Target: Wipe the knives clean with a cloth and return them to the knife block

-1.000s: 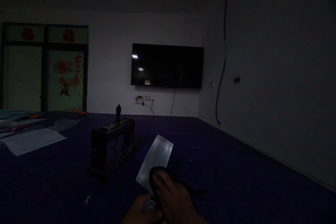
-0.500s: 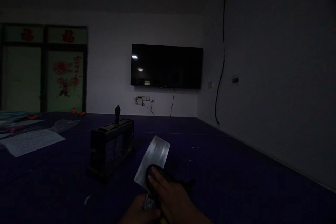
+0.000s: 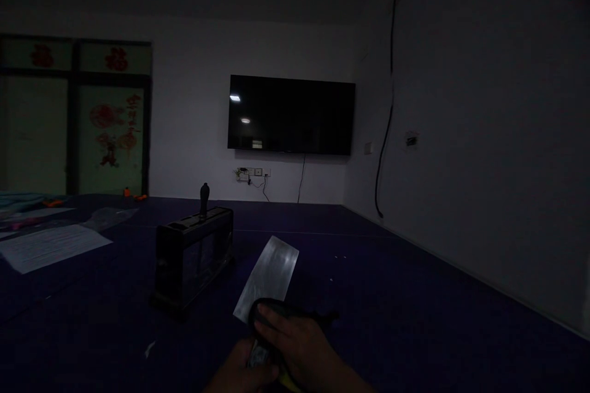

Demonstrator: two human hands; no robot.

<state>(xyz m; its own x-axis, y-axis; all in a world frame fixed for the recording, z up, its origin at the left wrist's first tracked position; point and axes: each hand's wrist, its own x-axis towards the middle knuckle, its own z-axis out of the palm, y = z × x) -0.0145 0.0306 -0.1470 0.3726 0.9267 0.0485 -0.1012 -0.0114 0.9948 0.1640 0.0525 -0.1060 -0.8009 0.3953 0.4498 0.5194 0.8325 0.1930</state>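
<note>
A cleaver (image 3: 271, 270) with a broad, dull metal blade points away from me, its blade tilted to the right. My left hand (image 3: 242, 368) is closed around its handle end at the bottom of the view. My right hand (image 3: 299, 341) is wrapped over a dark, rounded object (image 3: 271, 306) lying against the lower blade; darkness hides its exact kind. A yellow bit (image 3: 288, 381) shows beneath my right hand. Left of the blade stands a black box-shaped stand (image 3: 196, 264) with a dark handle (image 3: 204, 199) rising from its top.
The dark purple tabletop (image 3: 391, 319) stretches to the walls. Printed paper (image 3: 55, 247) and clear plastic (image 3: 108, 219) lie at the left, with small orange items (image 3: 133, 195) farther back. A small white scrap (image 3: 150, 349) lies near the stand. A television (image 3: 292, 115) hangs on the far wall.
My right hand and the dark object have slid slightly down the blade toward the handle, uncovering a little more metal. My left hand keeps its grip. The whole view has shifted slightly.
</note>
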